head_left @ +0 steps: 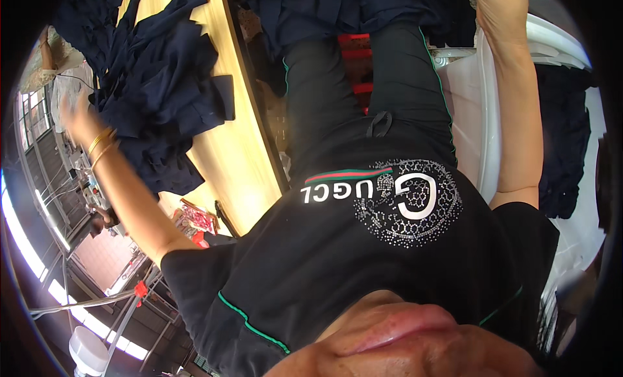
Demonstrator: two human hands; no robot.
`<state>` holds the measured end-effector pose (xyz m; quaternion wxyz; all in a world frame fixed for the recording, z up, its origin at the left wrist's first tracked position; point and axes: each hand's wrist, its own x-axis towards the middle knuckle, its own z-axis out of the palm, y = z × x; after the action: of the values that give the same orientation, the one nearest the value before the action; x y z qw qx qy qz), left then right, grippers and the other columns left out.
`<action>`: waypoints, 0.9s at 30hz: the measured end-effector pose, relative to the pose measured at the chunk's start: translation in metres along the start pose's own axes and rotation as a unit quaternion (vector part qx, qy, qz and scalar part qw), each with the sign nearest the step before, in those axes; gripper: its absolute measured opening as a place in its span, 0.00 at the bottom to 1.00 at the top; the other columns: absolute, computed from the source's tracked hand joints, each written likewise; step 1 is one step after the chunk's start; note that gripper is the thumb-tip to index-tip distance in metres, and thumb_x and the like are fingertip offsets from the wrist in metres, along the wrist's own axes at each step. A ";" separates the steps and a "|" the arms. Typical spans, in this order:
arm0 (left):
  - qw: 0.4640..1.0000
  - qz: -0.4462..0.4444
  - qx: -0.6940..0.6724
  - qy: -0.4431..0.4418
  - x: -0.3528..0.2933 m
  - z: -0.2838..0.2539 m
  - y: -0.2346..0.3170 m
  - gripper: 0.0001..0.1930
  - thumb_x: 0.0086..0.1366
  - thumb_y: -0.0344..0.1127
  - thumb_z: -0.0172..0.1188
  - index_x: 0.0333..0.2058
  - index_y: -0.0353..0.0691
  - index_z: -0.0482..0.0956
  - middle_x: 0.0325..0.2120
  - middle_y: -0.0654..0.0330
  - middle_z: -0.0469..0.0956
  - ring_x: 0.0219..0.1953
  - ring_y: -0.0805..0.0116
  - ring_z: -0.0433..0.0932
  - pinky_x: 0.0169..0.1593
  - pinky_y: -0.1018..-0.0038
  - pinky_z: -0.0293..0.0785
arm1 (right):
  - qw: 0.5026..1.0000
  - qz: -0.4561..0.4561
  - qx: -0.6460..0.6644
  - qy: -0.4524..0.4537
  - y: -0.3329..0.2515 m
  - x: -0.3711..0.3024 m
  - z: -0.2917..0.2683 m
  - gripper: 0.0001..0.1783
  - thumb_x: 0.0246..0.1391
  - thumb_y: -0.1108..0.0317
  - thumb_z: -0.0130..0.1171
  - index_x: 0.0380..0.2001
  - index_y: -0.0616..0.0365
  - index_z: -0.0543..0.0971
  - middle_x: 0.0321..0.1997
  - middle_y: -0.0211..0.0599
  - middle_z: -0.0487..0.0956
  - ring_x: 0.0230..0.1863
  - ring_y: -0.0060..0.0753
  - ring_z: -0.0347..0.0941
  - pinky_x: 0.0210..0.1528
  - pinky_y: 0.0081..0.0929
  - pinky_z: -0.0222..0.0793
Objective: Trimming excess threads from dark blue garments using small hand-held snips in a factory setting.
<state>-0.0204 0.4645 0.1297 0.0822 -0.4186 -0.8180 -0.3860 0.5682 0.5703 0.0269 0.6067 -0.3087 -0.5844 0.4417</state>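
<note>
My left hand [81,121], with bracelets at its wrist, is raised at the left beside a heap of navy cloth pieces [162,85]. Motion smears its fingers, and a pale, see-through patch shows by them that I cannot make out. At the top right, the frame edge cuts off my right hand [496,10], so its fingers are hidden. It is near more navy cloth [311,13], which lies over my knees and beyond.
The heap lies on a light wooden table [240,163]. A white plastic chair or tub [490,117] stands to my right, with navy cloth [564,143] beyond it. Something red [357,49] shows between my legs. A metal pole with a red clamp [140,289] is lower left.
</note>
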 end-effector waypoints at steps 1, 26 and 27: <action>0.991 0.078 0.001 -0.106 -0.066 0.025 0.070 0.21 0.60 0.29 0.67 0.53 0.37 0.82 0.44 0.54 0.83 0.42 0.64 0.82 0.45 0.68 0.77 | 1.000 -0.009 0.025 -0.006 0.003 0.003 0.008 0.22 0.59 0.75 0.69 0.57 0.65 0.81 0.50 0.34 0.85 0.48 0.19 0.78 0.56 0.18 0.71; 0.568 -0.022 -0.375 -0.733 -0.274 0.120 0.245 0.11 0.70 0.36 0.63 0.47 0.39 0.85 0.45 0.64 0.83 0.50 0.73 0.79 0.58 0.75 0.71 | 0.998 0.046 0.048 0.021 0.004 0.009 0.004 0.21 0.59 0.78 0.67 0.56 0.67 0.81 0.51 0.34 0.84 0.48 0.20 0.78 0.56 0.18 0.71; 0.467 0.115 -0.390 -0.785 -0.282 0.116 0.236 0.15 0.70 0.38 0.64 0.51 0.36 0.83 0.47 0.58 0.82 0.51 0.68 0.79 0.59 0.72 0.72 | 0.997 0.045 0.052 0.016 0.005 0.010 0.005 0.21 0.59 0.78 0.67 0.56 0.67 0.81 0.51 0.34 0.84 0.48 0.20 0.78 0.56 0.18 0.71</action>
<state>0.3573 0.4535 0.0540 -0.7228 -0.6244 -0.2483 -0.1612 0.5614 0.5805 0.0270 0.6112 -0.3096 -0.5360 0.4933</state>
